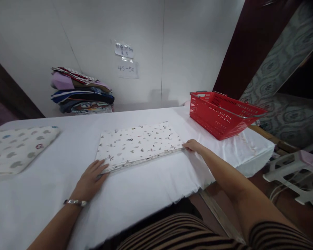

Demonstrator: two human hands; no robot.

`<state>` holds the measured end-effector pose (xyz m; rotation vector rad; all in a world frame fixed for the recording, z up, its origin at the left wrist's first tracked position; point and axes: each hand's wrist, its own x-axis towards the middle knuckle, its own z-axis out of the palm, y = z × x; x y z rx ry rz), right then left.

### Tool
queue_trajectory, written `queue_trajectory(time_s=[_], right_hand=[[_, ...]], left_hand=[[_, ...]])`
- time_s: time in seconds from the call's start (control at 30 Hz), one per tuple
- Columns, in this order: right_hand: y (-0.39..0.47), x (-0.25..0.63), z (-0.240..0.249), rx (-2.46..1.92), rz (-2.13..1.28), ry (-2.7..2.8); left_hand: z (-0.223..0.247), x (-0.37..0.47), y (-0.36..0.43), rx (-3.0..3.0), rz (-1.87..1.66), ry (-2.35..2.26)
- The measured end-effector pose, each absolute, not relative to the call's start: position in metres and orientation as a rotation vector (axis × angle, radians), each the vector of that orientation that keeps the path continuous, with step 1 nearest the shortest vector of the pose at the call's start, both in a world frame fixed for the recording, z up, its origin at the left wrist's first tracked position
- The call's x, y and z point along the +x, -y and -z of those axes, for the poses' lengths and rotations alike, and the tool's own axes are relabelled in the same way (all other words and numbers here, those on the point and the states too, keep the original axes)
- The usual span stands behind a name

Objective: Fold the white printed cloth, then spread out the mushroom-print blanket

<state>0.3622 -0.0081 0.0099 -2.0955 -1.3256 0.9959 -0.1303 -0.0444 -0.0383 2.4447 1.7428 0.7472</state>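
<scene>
A folded white cloth (141,140) printed with small grey and brown figures lies flat on the white-covered table (151,194), its layers showing along the near edge. My left hand (91,178) holds its near left corner, fingers over the top and thumb at the near edge. At the near right corner, my right hand (193,146) pinches the cloth between thumb and fingers. Another folded white cloth (23,147), with grey heart-like shapes, lies to the left, apart from my hands.
A red plastic basket (221,114) stands at the back right of the table. Against the wall at the back left is a stack of folded fabrics (82,92). Paper signs (126,66) hang on the wall. A white plastic stool (299,173) stands on the floor at right.
</scene>
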Motion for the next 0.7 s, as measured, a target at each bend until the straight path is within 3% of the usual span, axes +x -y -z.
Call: queue_trajectory(time_s=[0.53, 0.7], right_hand=[[0.0065, 0.3577, -0.0119, -2.233, -0.84, 1.483], [0.0063, 0.3617, -0.0135, -2.261, -0.643, 1.607]], left_hand=[[0.0422, -0.1328, 0.0426, 2.592, -0.664, -1.699], [0.043, -0.1345, 0.0434, 2.635, -0.694, -1.667]])
